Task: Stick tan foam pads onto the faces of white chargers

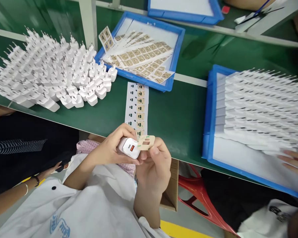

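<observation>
While in the left hand (109,147), the white charger (126,147) shows an orange port (132,148).

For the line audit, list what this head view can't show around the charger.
Head view:
White charger: far side hidden by the fingers of the left hand.
Beige adhesive pad: lower edge hidden by the thumb of the right hand; its green marks are too small to read.
Sticker sheet: lower end hidden behind the left hand.
Co-worker's hand: cut off by the right edge.
</observation>
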Action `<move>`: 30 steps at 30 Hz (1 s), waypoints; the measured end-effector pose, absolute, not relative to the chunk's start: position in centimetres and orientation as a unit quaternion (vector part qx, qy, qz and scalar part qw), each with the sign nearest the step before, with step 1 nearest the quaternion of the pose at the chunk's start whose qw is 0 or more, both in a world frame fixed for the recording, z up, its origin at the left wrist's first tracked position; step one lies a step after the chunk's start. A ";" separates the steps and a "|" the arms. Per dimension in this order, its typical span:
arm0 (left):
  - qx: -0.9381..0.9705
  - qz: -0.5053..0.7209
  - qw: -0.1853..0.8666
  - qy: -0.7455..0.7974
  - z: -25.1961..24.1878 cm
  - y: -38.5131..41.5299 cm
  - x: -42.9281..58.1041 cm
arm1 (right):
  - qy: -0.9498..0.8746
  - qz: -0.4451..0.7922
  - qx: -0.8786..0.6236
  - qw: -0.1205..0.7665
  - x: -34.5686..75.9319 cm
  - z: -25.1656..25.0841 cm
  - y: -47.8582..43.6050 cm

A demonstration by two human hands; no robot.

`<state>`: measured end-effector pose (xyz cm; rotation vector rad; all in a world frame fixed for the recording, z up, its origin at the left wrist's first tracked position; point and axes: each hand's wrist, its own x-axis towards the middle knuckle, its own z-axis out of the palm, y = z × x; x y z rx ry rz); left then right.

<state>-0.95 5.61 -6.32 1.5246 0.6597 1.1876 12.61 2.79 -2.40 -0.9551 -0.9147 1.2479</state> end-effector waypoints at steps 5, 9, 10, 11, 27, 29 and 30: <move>0.673 0.454 0.474 0.341 -5.1 5.8 -2.0 | -0.363 0.573 -0.412 0.608 12.7 -2.7 2.7; 0.674 0.397 0.514 0.353 -4.4 5.2 -2.6 | -0.330 0.605 -0.384 0.614 12.4 -3.0 2.8; 0.662 0.393 0.535 0.348 -4.3 5.0 -2.6 | -0.319 0.611 -0.379 0.617 12.3 -3.0 2.8; 0.646 0.396 0.558 0.338 -4.3 4.9 -2.5 | -0.309 0.615 -0.378 0.620 12.1 -3.1 2.7; 0.653 0.513 0.496 0.253 -4.5 5.4 -1.5 | -0.377 0.538 -0.413 0.631 11.0 -2.7 1.2; 0.655 0.513 0.493 0.254 -4.5 5.4 -1.5 | -0.388 0.525 -0.427 0.626 10.9 -2.7 1.1; 0.657 0.513 0.492 0.253 -4.4 5.4 -1.5 | -0.392 0.519 -0.433 0.624 10.9 -2.7 1.1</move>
